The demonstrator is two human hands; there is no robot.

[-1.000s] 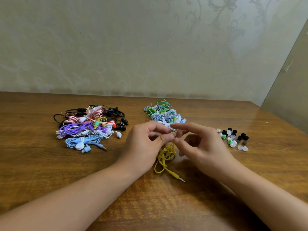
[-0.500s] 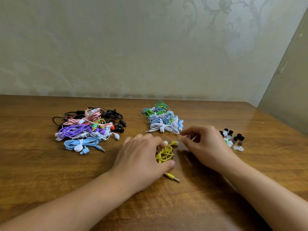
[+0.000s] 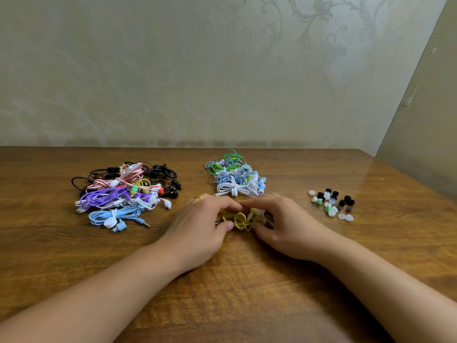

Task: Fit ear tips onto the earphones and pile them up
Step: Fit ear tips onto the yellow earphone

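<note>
Glossy wooden table (image 3: 247, 293): both hands' curled grip, left hand (image 3: 202, 226), right hand (image 3: 284, 226), holds coiled yellow earphones (image 3: 238, 220).

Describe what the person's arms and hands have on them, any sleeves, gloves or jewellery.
Both forearms are bare as far as the frame shows: no sleeves, gloves, watch or bracelet in view. The left hand wears a gold-coloured ring on one finger; which finger is hard to tell. The right hand shows no ring or other item on its visible side.
</note>
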